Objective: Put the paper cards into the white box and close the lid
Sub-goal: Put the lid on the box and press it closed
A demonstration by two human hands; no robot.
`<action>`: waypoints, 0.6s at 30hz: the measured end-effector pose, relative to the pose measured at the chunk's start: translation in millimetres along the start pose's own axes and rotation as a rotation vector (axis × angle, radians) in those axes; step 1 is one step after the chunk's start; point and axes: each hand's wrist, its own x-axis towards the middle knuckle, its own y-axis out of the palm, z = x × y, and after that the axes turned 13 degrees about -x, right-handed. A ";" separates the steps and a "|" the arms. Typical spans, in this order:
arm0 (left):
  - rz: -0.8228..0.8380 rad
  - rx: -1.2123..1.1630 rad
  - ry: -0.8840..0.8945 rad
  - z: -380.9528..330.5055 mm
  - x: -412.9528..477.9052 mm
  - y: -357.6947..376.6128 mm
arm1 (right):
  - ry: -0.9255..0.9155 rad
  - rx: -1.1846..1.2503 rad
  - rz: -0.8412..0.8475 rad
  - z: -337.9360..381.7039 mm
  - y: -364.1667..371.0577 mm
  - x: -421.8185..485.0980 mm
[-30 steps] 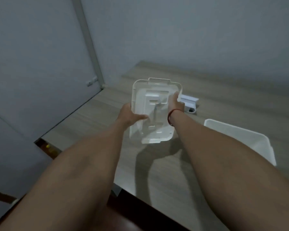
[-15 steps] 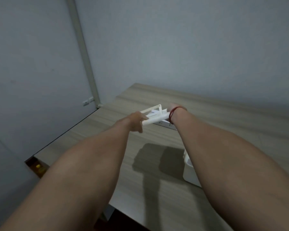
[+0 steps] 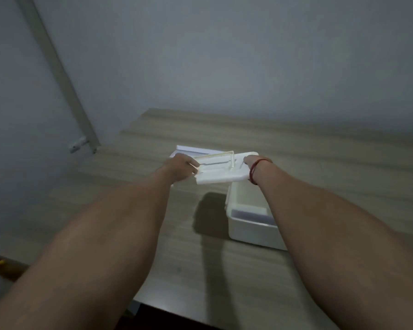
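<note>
I hold the white plastic lid (image 3: 218, 170) nearly flat in the air with both hands. My left hand (image 3: 180, 169) grips its left edge and my right hand (image 3: 253, 163), with a red string on the wrist, grips its right edge. The lid hovers above the far end of the open white box (image 3: 250, 228), which stands on the table below my right forearm. Something flat and pale lies inside the box near its front wall. A white stack of paper cards (image 3: 191, 150) lies on the table just behind the lid.
The wooden table (image 3: 320, 163) runs to a grey wall behind. Its front edge (image 3: 172, 310) is close to me. A grey post (image 3: 57, 75) and a small wall fitting (image 3: 78, 144) stand at the left.
The lid went from upright facing me to nearly flat, and it moved right over the box's far end. The camera tilted, bringing the box into view.
</note>
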 end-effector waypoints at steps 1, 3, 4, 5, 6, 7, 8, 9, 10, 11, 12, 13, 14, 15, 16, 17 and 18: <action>-0.105 -0.035 0.024 -5.5 1.2 7.9 | 0.036 -0.007 -0.016 -9.3 -10.9 11.8; -0.272 -0.045 0.034 -10.4 9.5 20.3 | 0.065 -0.027 -0.021 -27.9 -37.1 33.0; -0.305 -0.005 0.011 -10.0 14.7 26.1 | 0.088 -0.029 -0.046 -37.5 -48.7 41.1; -0.296 0.048 -0.045 -8.5 18.2 31.7 | 0.110 -0.032 -0.063 -43.3 -59.1 39.8; -0.262 0.078 -0.100 -6.3 20.2 39.0 | 0.101 -0.028 -0.084 -48.9 -69.5 36.8; -0.209 0.060 -0.157 -3.5 21.3 48.1 | 0.102 -0.015 -0.092 -60.0 -80.2 53.7; -0.166 0.031 -0.184 -0.3 22.5 59.9 | 0.094 0.003 -0.100 -63.7 -90.5 48.3; -0.150 0.009 -0.201 1.4 21.9 72.3 | 0.102 0.009 -0.125 -64.5 -97.0 35.0; -0.155 -0.004 -0.207 2.7 22.6 85.3 | 0.109 0.033 -0.150 -65.2 -103.2 24.0; -0.170 -0.007 -0.204 3.5 22.0 99.2 | 0.112 0.034 -0.177 -65.9 -108.1 12.9; -0.189 -0.003 -0.198 4.4 20.4 109.4 | 0.102 0.002 -0.222 -65.1 -110.2 3.0; -0.205 -0.010 -0.201 4.6 19.1 120.3 | 0.091 -0.046 -0.295 -67.0 -114.5 -1.3; -0.222 -0.020 -0.206 4.5 17.7 130.7 | 0.075 -0.109 -0.370 -70.6 -119.5 0.9; -0.232 -0.033 -0.220 4.5 16.8 139.3 | 0.067 -0.157 -0.414 -73.7 -123.1 0.8; -0.240 -0.043 -0.227 6.2 16.9 147.2 | 0.056 -0.182 -0.446 -77.2 -126.8 2.8; -0.246 -0.046 -0.238 8.1 16.4 154.1 | 0.047 -0.190 -0.462 -80.9 -128.1 4.5; -0.258 -0.045 -0.244 10.4 17.3 160.1 | 0.049 -0.211 -0.469 -85.1 -129.6 7.2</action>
